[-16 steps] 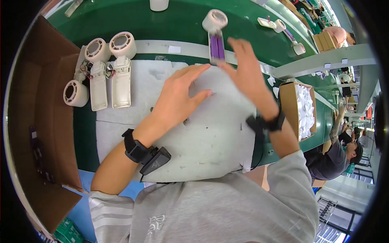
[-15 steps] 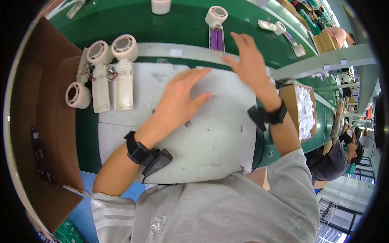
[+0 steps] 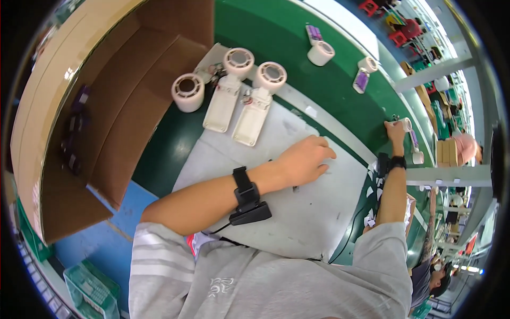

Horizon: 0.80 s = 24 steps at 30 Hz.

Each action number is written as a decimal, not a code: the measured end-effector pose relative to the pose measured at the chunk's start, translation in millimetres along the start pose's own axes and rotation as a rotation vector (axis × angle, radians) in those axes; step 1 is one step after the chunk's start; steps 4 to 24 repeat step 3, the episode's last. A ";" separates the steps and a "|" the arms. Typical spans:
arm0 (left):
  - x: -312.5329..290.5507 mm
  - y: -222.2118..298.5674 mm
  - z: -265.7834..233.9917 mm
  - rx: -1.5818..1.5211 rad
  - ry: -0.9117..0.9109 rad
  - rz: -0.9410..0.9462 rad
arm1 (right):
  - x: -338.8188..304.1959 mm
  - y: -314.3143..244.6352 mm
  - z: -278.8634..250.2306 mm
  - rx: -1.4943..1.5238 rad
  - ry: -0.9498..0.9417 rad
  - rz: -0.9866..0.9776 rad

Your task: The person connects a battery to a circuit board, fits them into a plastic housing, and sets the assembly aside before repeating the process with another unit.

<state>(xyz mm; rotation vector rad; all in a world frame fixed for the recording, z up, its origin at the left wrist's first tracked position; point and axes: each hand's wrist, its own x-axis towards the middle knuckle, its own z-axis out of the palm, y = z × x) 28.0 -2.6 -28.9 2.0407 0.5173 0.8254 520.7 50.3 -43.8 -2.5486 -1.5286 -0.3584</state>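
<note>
My left hand [image 3: 305,162] hovers over or rests on the grey mat [image 3: 276,207], fingers loosely bent and thumb apart, holding nothing. Out at the far right, my right hand [image 3: 394,131] has its fingers closed on a white handheld fan unit [image 3: 406,125]; the palm and fingers hide most of its handle. Beside that unit lies another white fan part with a purple battery [image 3: 415,139]. At the mat's far left corner are two open white fan housings, one [image 3: 222,103] and a second [image 3: 252,117], plus a third round fan head [image 3: 188,92].
A large open cardboard box [image 3: 122,106] stands at the left with dark purple items inside. Fan units with purple batteries [image 3: 321,53] [image 3: 362,81] lie on the green belt [image 3: 265,24]. White scraps [image 3: 370,218] are near my right forearm. A co-worker [image 3: 435,279] sits at the right.
My right hand has moved from above the mat's far edge out to the fan unit at right and closed on it. My left hand has shifted rightward relative to the housings; the view has turned.
</note>
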 end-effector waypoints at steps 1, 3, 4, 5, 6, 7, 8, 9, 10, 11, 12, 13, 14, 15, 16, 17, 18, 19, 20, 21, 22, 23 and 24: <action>-1.2 0.2 -1.0 0.005 -0.016 0.007 | -3.9 -12.5 -7.5 -0.039 -0.034 0.013; -3.3 -2.1 -5.2 0.027 -0.043 0.010 | -3.9 -54.2 -2.8 -0.055 -0.090 -0.015; -3.3 -2.1 -5.2 0.027 -0.043 0.010 | -3.9 -54.2 -2.8 -0.055 -0.090 -0.015; -3.3 -2.1 -5.2 0.027 -0.043 0.010 | -3.9 -54.2 -2.8 -0.055 -0.090 -0.015; -3.3 -2.1 -5.2 0.027 -0.043 0.010 | -3.9 -54.2 -2.8 -0.055 -0.090 -0.015; -3.3 -2.1 -5.2 0.027 -0.043 0.010 | -3.9 -54.2 -2.8 -0.055 -0.090 -0.015; -3.3 -2.1 -5.2 0.027 -0.043 0.010 | -3.9 -54.2 -2.8 -0.055 -0.090 -0.015; -3.3 -2.1 -5.2 0.027 -0.043 0.010 | -3.9 -54.2 -2.8 -0.055 -0.090 -0.015; -3.3 -2.1 -5.2 0.027 -0.043 0.010 | -3.9 -54.2 -2.8 -0.055 -0.090 -0.015; -3.3 -2.1 -5.2 0.027 -0.043 0.010 | -3.9 -54.2 -2.8 -0.055 -0.090 -0.015; -3.3 -2.1 -5.2 0.027 -0.043 0.010 | -3.9 -54.2 -2.8 -0.055 -0.090 -0.015; -3.3 -2.1 -5.2 0.027 -0.043 0.010 | -3.9 -54.2 -2.8 -0.055 -0.090 -0.015; -3.3 -2.1 -5.2 0.027 -0.043 0.010 | -3.9 -54.2 -2.8 -0.055 -0.090 -0.015; -3.3 -2.1 -5.2 0.027 -0.043 0.010 | -3.9 -54.2 -2.8 -0.055 -0.090 -0.015; -3.3 -2.1 -5.2 0.027 -0.043 0.010 | -3.9 -54.2 -2.8 -0.055 -0.090 -0.015; -3.3 -2.1 -5.2 0.027 -0.043 0.010 | -3.9 -54.2 -2.8 -0.055 -0.090 -0.015; -3.3 -2.1 -5.2 0.027 -0.043 0.010 | -3.9 -54.2 -2.8 -0.055 -0.090 -0.015; -3.3 -2.1 -5.2 0.027 -0.043 0.010 | -3.9 -54.2 -2.8 -0.055 -0.090 -0.015; -3.3 -2.1 -5.2 0.027 -0.043 0.010 | -3.9 -54.2 -2.8 -0.055 -0.090 -0.015; -3.3 -2.1 -5.2 0.027 -0.043 0.010 | -3.9 -54.2 -2.8 -0.055 -0.090 -0.015; -3.3 -2.1 -5.2 0.027 -0.043 0.010 | -3.9 -54.2 -2.8 -0.055 -0.090 -0.015; -3.3 -2.1 -5.2 0.027 -0.043 0.010 | -3.9 -54.2 -2.8 -0.055 -0.090 -0.015; -3.3 -2.1 -5.2 0.027 -0.043 0.010 | -3.9 -54.2 -2.8 -0.055 -0.090 -0.015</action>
